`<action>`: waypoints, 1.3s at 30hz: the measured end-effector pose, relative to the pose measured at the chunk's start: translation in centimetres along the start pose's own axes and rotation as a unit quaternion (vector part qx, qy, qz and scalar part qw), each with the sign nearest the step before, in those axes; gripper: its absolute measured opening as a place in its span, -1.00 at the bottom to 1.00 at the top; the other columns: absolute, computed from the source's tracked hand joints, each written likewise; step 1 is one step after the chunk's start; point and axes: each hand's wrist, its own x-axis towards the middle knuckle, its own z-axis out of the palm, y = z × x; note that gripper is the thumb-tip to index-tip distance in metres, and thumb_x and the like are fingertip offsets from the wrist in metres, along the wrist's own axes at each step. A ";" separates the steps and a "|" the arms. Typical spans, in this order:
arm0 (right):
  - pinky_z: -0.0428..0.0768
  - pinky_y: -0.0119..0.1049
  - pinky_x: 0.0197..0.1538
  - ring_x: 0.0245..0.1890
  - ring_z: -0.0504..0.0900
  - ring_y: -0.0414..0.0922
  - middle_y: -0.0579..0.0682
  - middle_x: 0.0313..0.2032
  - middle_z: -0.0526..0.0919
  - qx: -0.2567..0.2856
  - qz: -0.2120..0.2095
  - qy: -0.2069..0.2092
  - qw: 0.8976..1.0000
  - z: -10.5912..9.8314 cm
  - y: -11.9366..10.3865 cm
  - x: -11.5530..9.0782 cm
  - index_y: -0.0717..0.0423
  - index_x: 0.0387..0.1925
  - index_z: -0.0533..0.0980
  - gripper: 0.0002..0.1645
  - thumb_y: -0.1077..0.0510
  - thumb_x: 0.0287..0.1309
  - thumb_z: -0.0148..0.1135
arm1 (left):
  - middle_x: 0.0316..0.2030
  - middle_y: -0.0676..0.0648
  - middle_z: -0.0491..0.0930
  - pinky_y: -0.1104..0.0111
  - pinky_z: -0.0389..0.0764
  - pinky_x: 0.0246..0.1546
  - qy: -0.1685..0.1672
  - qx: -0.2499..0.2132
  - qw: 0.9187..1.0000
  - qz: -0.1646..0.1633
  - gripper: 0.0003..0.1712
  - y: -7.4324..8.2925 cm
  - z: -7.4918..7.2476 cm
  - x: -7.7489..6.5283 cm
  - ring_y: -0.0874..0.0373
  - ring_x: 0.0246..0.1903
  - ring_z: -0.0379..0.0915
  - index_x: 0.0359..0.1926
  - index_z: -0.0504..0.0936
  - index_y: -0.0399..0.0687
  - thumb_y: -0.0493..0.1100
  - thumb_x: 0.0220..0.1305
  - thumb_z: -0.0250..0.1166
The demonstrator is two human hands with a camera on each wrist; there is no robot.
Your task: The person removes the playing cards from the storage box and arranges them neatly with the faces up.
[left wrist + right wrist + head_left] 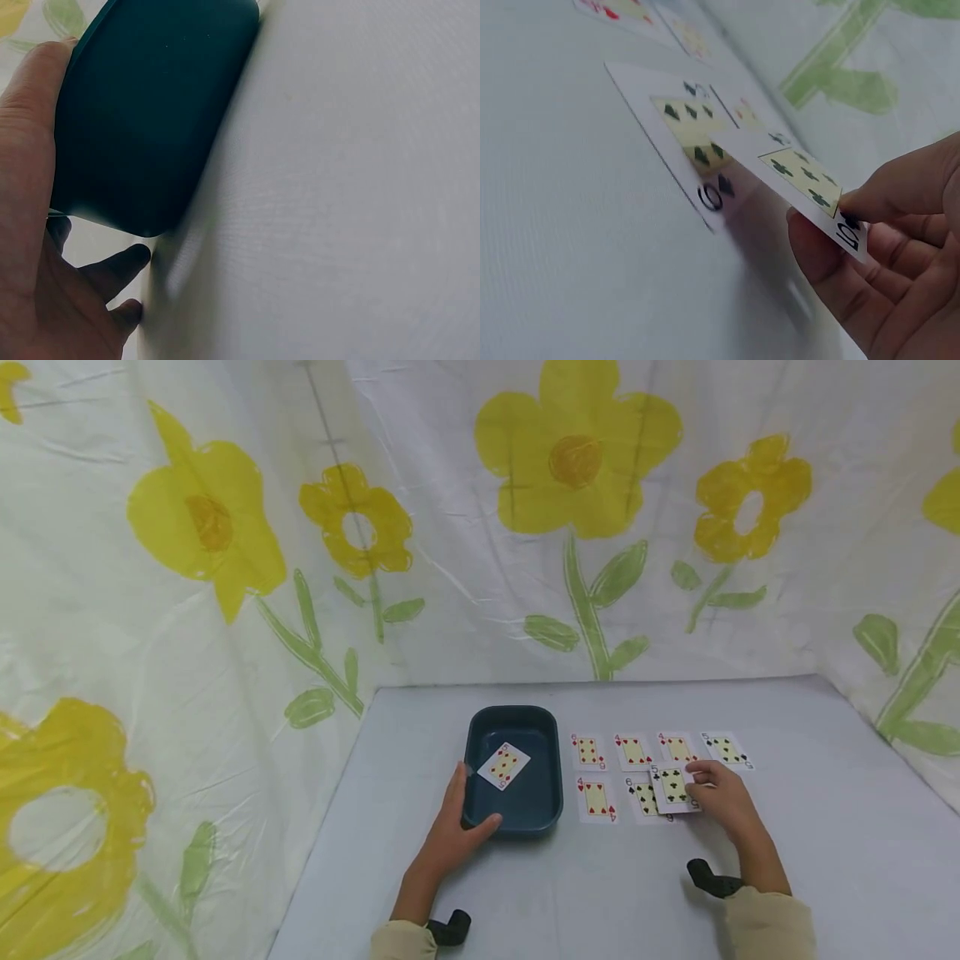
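Observation:
My right hand point(722, 795) pinches a five of clubs playing card point(672, 787) between thumb and fingers. In the right wrist view that card is tilted, raised above the six of spades point(694, 135) and partly covering it. My left hand point(452, 832) rests against the near left corner of a dark teal tray point(551, 810), fingers extended along its left side and thumb at the front rim. Seen from the left wrist, the thumb touches the rim while other fingertips stand apart from the wall. One red-suited card point(504, 766) lies slanted inside the tray.
Right of the tray lie several face-up cards in two rows. The back row has a red six point(588, 752), two red fours and a black five point(727, 750); a four of hearts point(597, 799) is in front. A flower-printed curtain point(450, 635) hangs behind the white table point(600, 893).

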 end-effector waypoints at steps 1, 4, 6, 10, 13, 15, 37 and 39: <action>0.50 -0.24 -0.22 0.00 0.48 0.21 0.34 0.00 0.49 -0.007 0.002 0.002 1.000 -0.2 0.2 0.0 0.39 0.20 0.38 -0.51 0.24 0.28 0.14 | 0.58 0.12 -0.24 -0.13 -0.01 0.41 0.000 0.000 1.000 -0.001 0.22 0.0 0.0 0.0 0.10 0.54 -0.31 0.62 -0.27 0.24 0.23 0.24 0.38; 0.50 -0.17 -0.21 -0.04 0.48 0.22 0.35 -0.03 0.49 -0.035 0.012 0.003 0.999 -0.8 0.6 0.0 0.40 0.16 0.39 -0.53 0.25 0.26 0.14 | 0.59 0.10 -0.24 -0.14 0.00 0.41 0.000 -0.001 1.000 0.001 0.22 0.0 -0.1 0.0 0.08 0.54 -0.30 0.62 -0.28 0.25 0.22 0.24 0.38; 0.50 -0.13 -0.21 -0.07 0.48 0.22 0.36 -0.04 0.49 -0.053 0.024 0.002 0.998 -1.2 0.8 0.0 0.40 0.13 0.40 -0.55 0.26 0.24 0.14 | 0.59 0.09 -0.24 -0.13 0.00 0.41 -0.001 -0.002 1.000 -0.002 0.22 -0.1 -0.1 0.0 0.08 0.54 -0.30 0.62 -0.29 0.28 0.22 0.24 0.39; 0.51 -0.11 -0.25 -0.15 0.49 0.20 0.38 -0.07 0.49 -0.078 0.046 0.005 0.996 -1.6 0.6 0.0 0.40 0.10 0.39 -0.56 0.29 0.20 0.15 | 0.59 0.06 -0.24 -0.15 0.00 0.41 0.001 -0.007 1.000 0.003 0.22 -0.1 -0.2 0.0 0.05 0.54 -0.30 0.62 -0.28 0.25 0.21 0.24 0.39; 0.54 -0.10 -0.25 -0.17 0.52 0.20 0.40 -0.08 0.51 -0.095 0.051 0.017 0.994 -1.5 0.3 0.1 0.40 0.14 0.34 -0.51 0.29 0.21 0.17 | 0.59 0.09 -0.24 -0.13 -0.02 0.41 0.004 -0.008 1.000 0.004 0.22 -0.1 -0.3 0.1 0.08 0.54 -0.31 0.62 -0.28 0.26 0.21 0.23 0.39; 0.54 -0.07 -0.25 -0.19 0.53 0.21 0.43 -0.09 0.52 -0.106 0.054 0.024 0.993 -1.4 0.1 0.1 0.42 0.15 0.31 -0.48 0.28 0.21 0.20 | 0.58 0.11 -0.25 -0.12 -0.03 0.42 0.007 -0.007 1.000 0.001 0.22 -0.1 -0.3 0.2 0.11 0.54 -0.32 0.62 -0.27 0.28 0.22 0.23 0.40; 0.53 -0.01 -0.27 -0.27 0.51 0.23 0.45 -0.20 0.53 -0.135 0.071 0.074 0.986 -0.4 0.3 -0.2 0.50 0.08 0.34 -0.50 0.31 0.18 0.28 | 0.59 0.10 -0.24 -0.13 -0.02 0.41 0.002 -0.003 1.000 -0.004 0.22 0.0 0.0 0.1 0.10 0.54 -0.31 0.62 -0.27 0.26 0.24 0.23 0.38; 0.51 0.02 -0.25 -0.25 0.50 0.24 0.47 -0.15 0.52 -0.137 0.075 0.075 0.985 -0.4 0.4 -0.3 0.50 0.09 0.33 -0.47 0.29 0.18 0.30 | 0.59 0.07 -0.23 -0.14 -0.02 0.41 0.001 -0.005 1.000 -0.001 0.22 0.1 0.0 0.0 0.07 0.54 -0.31 0.62 -0.27 0.24 0.23 0.24 0.38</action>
